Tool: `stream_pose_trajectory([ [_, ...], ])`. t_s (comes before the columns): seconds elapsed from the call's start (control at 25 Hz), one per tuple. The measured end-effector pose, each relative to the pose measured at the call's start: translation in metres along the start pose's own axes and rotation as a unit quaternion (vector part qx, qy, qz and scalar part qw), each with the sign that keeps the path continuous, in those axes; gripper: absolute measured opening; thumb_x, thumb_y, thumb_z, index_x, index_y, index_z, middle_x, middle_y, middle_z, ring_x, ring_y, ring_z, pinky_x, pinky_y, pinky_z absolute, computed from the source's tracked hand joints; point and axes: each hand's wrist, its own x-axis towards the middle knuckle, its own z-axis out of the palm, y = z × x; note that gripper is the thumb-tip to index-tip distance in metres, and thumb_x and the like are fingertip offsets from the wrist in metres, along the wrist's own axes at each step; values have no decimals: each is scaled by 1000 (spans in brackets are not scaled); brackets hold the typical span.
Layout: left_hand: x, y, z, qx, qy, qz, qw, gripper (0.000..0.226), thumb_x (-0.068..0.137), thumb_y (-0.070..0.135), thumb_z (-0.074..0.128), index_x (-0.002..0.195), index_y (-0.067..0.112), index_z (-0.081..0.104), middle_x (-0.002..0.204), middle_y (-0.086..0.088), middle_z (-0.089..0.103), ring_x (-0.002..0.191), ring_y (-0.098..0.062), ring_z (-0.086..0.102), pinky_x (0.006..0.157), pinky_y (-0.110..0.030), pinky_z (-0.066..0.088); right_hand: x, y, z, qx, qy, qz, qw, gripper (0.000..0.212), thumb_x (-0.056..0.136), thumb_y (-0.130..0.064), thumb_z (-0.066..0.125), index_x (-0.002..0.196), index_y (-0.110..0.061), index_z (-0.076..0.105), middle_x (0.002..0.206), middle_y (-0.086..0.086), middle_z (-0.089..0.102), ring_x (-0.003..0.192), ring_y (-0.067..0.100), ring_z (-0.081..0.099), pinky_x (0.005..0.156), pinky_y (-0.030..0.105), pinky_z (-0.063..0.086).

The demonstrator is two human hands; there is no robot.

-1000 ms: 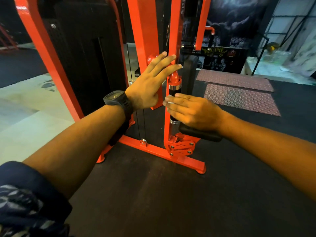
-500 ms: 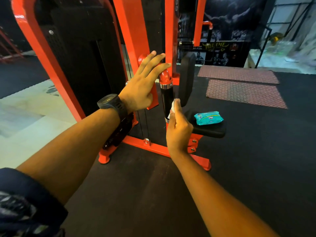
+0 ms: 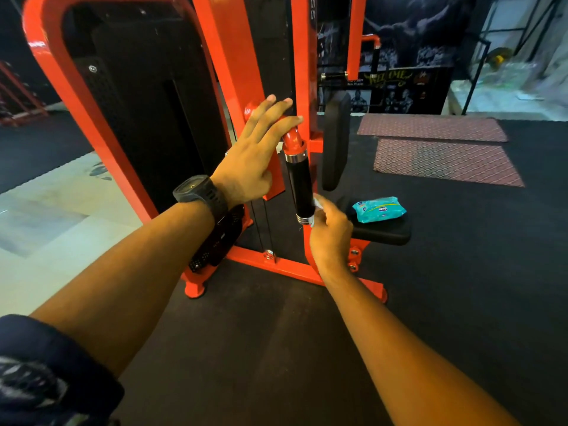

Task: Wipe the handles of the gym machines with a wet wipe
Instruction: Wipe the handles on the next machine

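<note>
Pinching wipe (image 3: 317, 203), R hand (image 3: 331, 236), handle (image 3: 299, 182) btm

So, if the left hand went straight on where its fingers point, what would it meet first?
Likely the orange upright just beyond the left hand; depth is unclear, so its fingertips may be touching it.

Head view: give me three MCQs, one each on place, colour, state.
1. The wipes packet lies: A on the black seat pad; B on the floor; C in a hand.
2. The machine frame is: A blue; B orange-red; C grey.
3. The right hand: A hangs idle; B lies flat, fingers straight; C holds a white wipe at the black handle.
Key: 1 A, the packet rests on the pad beside the handle. 2 B, every post is orange-red. 3 C, fingers curl round the wipe at the grip's lower end.
</note>
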Motion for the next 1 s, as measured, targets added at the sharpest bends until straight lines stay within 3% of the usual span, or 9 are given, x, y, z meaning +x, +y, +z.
stream_pose_trajectory([
  [0.28, 2, 2, -2, -3, -11, 0, 1000, 95, 59, -17, 48, 150, 7, 36, 162, -16, 21, 153, -39, 5, 123, -25, -6, 30, -18, -1, 89, 11, 7, 996, 28, 101, -12, 52, 122, -17, 69, 118, -3, 70, 109, 6, 63, 97, 34, 53],
  [0.4, 3, 2, -2, 4, -7, -3, 1000, 95, 59, -18, 50, 150, 6, 36, 162, -16, 21, 152, -39, 6, 121, -21, -8, 30, -27, 1, 104, 48, -58, 992, 28, 102, -11, 52, 124, -12, 67, 117, -7, 68, 106, -8, 57, 91, 13, 48],
  [0.48, 2, 3, -3, -1, -13, -8, 1000, 95, 59, -18, 50, 150, 6, 36, 162, -16, 21, 152, -39, 5, 121, -21, -9, 26, -21, 2, 100, 45, -55, 992, 27, 101, -12, 53, 124, -12, 68, 112, -14, 65, 99, -16, 57, 91, 16, 50],
  [0.56, 1, 1, -5, 1, -17, -4, 1000, 95, 59, -18, 50, 150, 6, 36, 162, -16, 21, 153, -39, 5, 121, -22, -8, 27, -20, 0, 106, 34, -35, 993, 25, 100, -14, 56, 121, -13, 70, 108, -17, 66, 97, -13, 61, 93, 27, 54],
  [0.68, 2, 0, -4, 7, -11, -9, 1000, 93, 62, -19, 53, 150, 7, 36, 162, -16, 22, 152, -38, 6, 121, -22, -8, 32, -28, -2, 124, 45, -88, 987, 26, 101, -14, 56, 123, -10, 68, 112, -13, 66, 102, -12, 61, 90, 16, 51],
  [0.8, 2, 2, -4, 1, -14, -8, 1000, 94, 61, -19, 51, 150, 7, 36, 162, -15, 22, 153, -38, 6, 122, -23, -8, 25, -20, -3, 84, 38, -93, 991, 29, 101, -13, 54, 129, -11, 65, 117, -9, 66, 105, -18, 55, 93, 24, 54],
  [0.92, 1, 2, -5, 6, -9, -12, 1000, 94, 62, -19, 51, 150, 8, 36, 161, -15, 22, 153, -36, 6, 121, -20, -7, 20, -5, -7, 55, 31, -104, 993, 34, 99, -6, 56, 131, -12, 63, 126, 2, 68, 112, -13, 49, 92, 11, 49],
  [1.0, 1, 3, -3, 2, -11, -13, 1000, 94, 61, -19, 51, 150, 8, 36, 161, -15, 23, 153, -37, 6, 120, -18, -7, 13, 2, -10, 47, 31, -140, 989, 34, 96, -2, 58, 130, -7, 63, 126, 8, 68, 117, -5, 53, 94, 12, 50],
])
